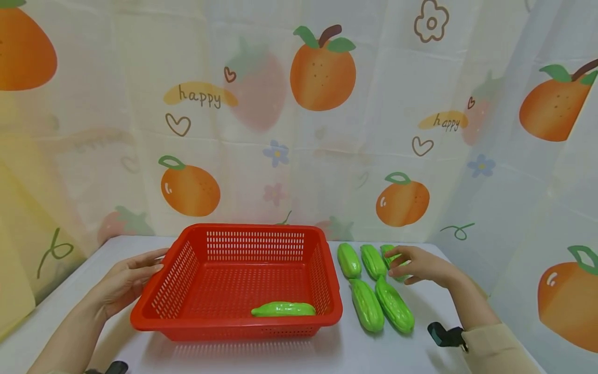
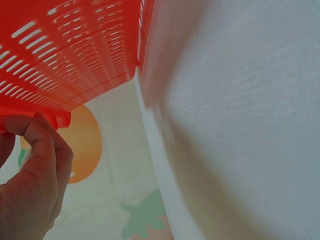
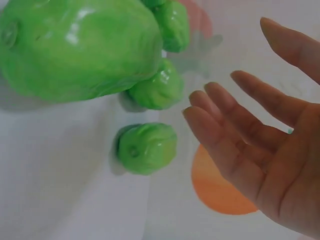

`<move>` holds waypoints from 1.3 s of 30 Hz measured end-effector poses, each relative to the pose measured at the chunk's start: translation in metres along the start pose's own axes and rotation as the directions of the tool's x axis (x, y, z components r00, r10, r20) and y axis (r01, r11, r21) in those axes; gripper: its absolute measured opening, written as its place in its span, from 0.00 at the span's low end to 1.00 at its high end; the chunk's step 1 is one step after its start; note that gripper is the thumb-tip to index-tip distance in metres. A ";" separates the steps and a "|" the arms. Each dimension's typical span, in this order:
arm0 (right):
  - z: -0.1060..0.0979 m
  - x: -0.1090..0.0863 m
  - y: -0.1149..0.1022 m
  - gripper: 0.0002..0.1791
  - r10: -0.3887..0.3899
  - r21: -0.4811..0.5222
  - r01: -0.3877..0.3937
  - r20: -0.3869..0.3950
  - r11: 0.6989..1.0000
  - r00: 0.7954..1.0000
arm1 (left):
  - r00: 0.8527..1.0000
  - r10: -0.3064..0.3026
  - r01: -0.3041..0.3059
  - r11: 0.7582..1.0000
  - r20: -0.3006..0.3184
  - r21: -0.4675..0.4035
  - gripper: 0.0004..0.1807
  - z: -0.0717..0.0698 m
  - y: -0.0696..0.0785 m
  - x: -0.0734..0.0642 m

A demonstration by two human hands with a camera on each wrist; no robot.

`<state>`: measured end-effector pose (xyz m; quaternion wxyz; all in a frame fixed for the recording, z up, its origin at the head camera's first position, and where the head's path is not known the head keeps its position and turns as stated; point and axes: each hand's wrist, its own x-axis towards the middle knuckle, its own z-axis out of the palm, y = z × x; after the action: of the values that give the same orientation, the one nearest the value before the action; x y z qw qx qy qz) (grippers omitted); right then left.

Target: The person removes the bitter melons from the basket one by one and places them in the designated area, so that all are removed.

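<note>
A red plastic basket (image 1: 257, 270) with slotted walls stands on the table, and my left hand (image 1: 128, 280) holds its left rim. In the left wrist view the curled fingers (image 2: 42, 135) are at the rim. One shiny green gourd-like vegetable (image 1: 283, 309) lies inside the basket near its front wall. To the basket's right, several similar green vegetables (image 1: 366, 305) lie in two rows. My right hand (image 1: 418, 265) hovers over the far-right vegetable (image 1: 389, 253) and partly hides it. Its fingers are spread and loosely bent, with nothing between them in the right wrist view.
The white table (image 1: 224, 361) ends at a fabric backdrop (image 1: 327, 156) printed with oranges, hearts and flowers. A yellowish cloth (image 1: 14, 249) hangs at the left side. A dark wrist strap piece (image 1: 446, 335) sits at the right sleeve.
</note>
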<state>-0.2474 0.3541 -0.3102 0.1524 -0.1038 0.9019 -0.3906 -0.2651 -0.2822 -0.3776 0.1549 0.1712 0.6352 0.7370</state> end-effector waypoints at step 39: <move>0.064 0.029 -0.099 0.24 -0.308 0.000 0.308 0.043 0.951 0.951 | 1.000 -0.004 0.004 1.000 -0.025 0.007 0.23 0.001 0.000 0.000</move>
<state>-0.2452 0.2352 -0.2846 0.1085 -0.2519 0.8725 -0.4045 -0.2642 -0.2814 -0.3773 0.1479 0.1612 0.6402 0.7364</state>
